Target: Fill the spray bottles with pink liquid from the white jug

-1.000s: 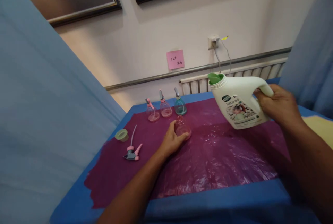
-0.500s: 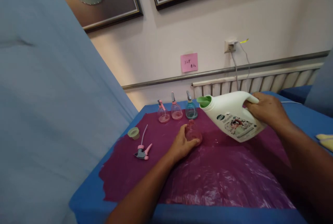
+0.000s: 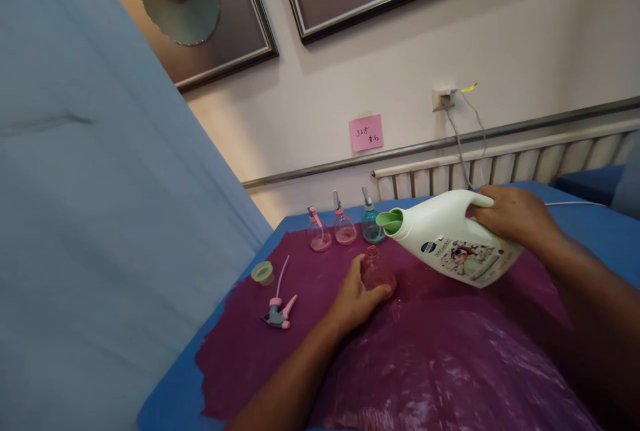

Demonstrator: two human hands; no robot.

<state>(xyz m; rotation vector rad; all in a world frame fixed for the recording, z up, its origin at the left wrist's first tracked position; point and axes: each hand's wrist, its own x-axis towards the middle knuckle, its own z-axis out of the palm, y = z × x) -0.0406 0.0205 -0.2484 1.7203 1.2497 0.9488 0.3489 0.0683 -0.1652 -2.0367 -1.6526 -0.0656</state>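
Observation:
My left hand is closed around the side of a clear pink spray bottle without its spray head, standing on the purple plastic sheet. My right hand grips the handle of a large white jug with a picture label. The jug is tilted to the left in the air, its green spout above and slightly right of the pink bottle's open neck. No stream of liquid shows. A pink and grey spray head with a tube lies on the sheet at left, near a translucent green cap.
Behind stand two pink spray bottles and a teal spray bottle, each with its head on. A blue cloth lies under the sheet. A radiator runs along the wall; a blue curtain hangs at left.
The view has tipped upward, so everything sits lower in the picture. The jug is tilted much as before, its spout still near the pink bottle; both hands keep their holds.

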